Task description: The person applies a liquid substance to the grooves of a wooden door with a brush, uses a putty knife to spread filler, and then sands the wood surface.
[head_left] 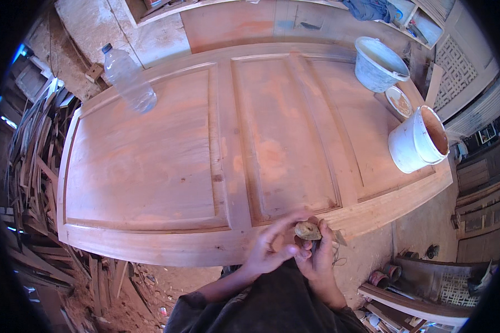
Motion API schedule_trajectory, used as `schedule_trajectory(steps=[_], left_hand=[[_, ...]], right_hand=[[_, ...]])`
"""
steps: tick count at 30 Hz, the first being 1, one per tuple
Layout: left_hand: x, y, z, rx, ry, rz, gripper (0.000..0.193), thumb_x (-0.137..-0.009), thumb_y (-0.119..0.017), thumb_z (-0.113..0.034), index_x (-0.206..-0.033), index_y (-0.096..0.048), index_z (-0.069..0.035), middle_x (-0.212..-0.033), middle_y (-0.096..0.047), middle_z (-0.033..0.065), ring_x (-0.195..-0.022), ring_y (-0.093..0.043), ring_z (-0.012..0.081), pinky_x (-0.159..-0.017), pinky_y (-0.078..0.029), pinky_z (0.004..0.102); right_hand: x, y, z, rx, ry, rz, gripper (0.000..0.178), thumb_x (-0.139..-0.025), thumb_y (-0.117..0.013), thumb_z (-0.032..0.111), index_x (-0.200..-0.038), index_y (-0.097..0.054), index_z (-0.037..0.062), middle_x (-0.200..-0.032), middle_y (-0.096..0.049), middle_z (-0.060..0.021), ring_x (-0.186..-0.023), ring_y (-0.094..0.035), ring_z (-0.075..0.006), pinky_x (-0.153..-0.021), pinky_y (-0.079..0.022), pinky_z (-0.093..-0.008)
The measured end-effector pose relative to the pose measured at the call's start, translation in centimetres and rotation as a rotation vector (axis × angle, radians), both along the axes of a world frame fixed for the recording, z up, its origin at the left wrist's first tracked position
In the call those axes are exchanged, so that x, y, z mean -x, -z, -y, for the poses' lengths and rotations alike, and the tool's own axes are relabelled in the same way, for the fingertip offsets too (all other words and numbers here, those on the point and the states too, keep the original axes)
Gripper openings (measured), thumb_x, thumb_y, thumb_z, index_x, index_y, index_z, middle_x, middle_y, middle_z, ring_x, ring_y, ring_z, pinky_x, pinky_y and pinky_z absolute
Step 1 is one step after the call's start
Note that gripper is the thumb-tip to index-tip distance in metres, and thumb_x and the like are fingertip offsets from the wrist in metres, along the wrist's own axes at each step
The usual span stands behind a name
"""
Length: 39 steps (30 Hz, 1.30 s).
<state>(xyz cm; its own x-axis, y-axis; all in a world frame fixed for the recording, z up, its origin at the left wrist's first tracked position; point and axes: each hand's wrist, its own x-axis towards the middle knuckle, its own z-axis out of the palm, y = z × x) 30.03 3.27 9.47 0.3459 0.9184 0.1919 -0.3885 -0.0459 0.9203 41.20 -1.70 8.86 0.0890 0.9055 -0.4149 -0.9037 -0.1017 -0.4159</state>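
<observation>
My right hand (320, 262) is closed round a putty knife (308, 231) with a worn, rounded wooden handle. Its flat blade shows in part past the fingers on the right. Close beside the handle, my left hand (268, 250) has its fingers stretched and apart, and I see nothing held in it. Both hands are over the near edge of a large wooden panelled door (150, 161) lying flat. Orange-brown filler patches (269, 155) mark the door's panels and rails.
A clear plastic bottle (129, 80) stands on the door's far left. At the right are a bluish bucket (375, 69), a round lid (399, 102) with brown residue and a white bucket (414, 145). Scrap wood (36, 161) is piled at the left; a wooden frame (416, 305) lies low right.
</observation>
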Motion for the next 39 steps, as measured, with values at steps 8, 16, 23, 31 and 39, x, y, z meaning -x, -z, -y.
schedule_trajectory(steps=[8, 16, 23, 31, 39], left_hand=[[-1.4, 0.3, 0.8, 0.476, 0.106, 0.497, 0.024, -0.089, -0.06, -0.021, -0.103, -0.06, -0.002, -0.101, -0.06, 0.0089, -0.066, -0.055, 0.0098, -0.053, -0.051, 0.0234], [-0.2, 0.2, -3.5, 0.722, 0.247, 0.416, 0.026, -0.091, -0.058, -0.027, -0.094, -0.062, -0.002, -0.076, -0.062, 0.006, -0.057, -0.055, 0.0112, -0.045, -0.048, 0.0234], [1.5, 5.1, -4.9, 0.903, -0.013, 0.608, 0.03, -0.095, -0.05, -0.031, -0.097, -0.06, -0.003, -0.079, -0.058, 0.0066, -0.071, -0.059, 0.0179, -0.076, -0.048, 0.036], [2.3, -0.6, -4.1, 0.378, 0.188, -0.098, 0.027, -0.095, -0.052, -0.019, -0.114, -0.056, 0.0, -0.099, -0.06, 0.0059, -0.086, -0.056, 0.0092, -0.077, -0.046, 0.0244], [3.1, 4.6, -4.7, 0.53, 0.28, -0.338, 0.027, -0.095, -0.052, -0.025, -0.089, -0.064, -0.002, -0.078, -0.059, 0.0006, -0.071, -0.053, 0.0066, -0.062, -0.044, 0.022]], right_hand=[[1.3, -2.0, -1.0, 0.059, -0.029, -0.096, 0.027, -0.093, -0.049, 0.042, -0.09, -0.054, 0.0161, -0.057, -0.047, 0.0038, -0.042, -0.044, -0.0048, -0.035, -0.036, -0.0174], [0.7, -1.4, -3.2, -0.087, -0.01, 0.532, 0.032, -0.087, -0.059, 0.039, -0.087, -0.047, 0.0097, -0.067, -0.053, -0.0028, -0.044, -0.049, -0.0088, -0.036, -0.039, -0.0196], [0.3, 0.3, -4.0, -0.114, -0.047, 0.384, 0.034, -0.084, -0.066, 0.033, -0.084, -0.048, 0.0034, -0.074, -0.059, -0.0098, -0.048, -0.05, -0.0099, -0.04, -0.042, -0.0225], [-1.6, 1.6, -4.2, -0.232, -0.016, 0.984, 0.023, -0.085, -0.065, 0.017, -0.091, -0.051, -0.0001, -0.083, -0.064, -0.0123, -0.064, -0.058, -0.0109, -0.06, -0.048, -0.0229], [-3.5, -0.1, -3.9, -0.353, -0.385, 1.19, 0.022, -0.081, -0.069, 0.016, -0.091, -0.057, 0.0011, -0.085, -0.066, -0.0086, -0.079, -0.061, -0.0102, -0.068, -0.049, -0.0271]])
